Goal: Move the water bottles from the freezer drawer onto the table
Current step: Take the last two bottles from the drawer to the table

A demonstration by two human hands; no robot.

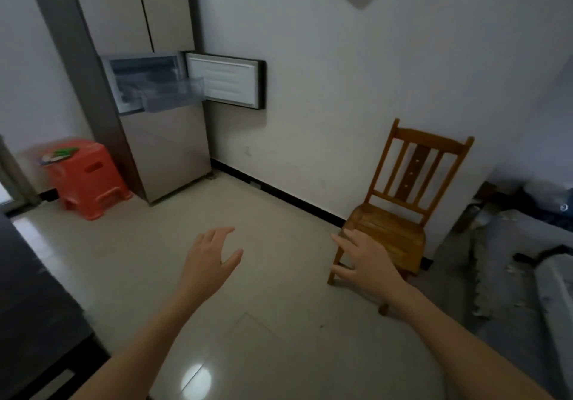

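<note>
Well apart from the fridge, we hold both arms out over the tiled floor, left grip and right grip spread open, holding nothing. The clear freezer drawer stands pulled out beside its open door; we cannot make out its contents.

Wooden chair just behind the right hand, orange stool and fridge well beyond the left hand, white wall past them, glossy beige floor below, perhaps bedding right of the chair.
</note>
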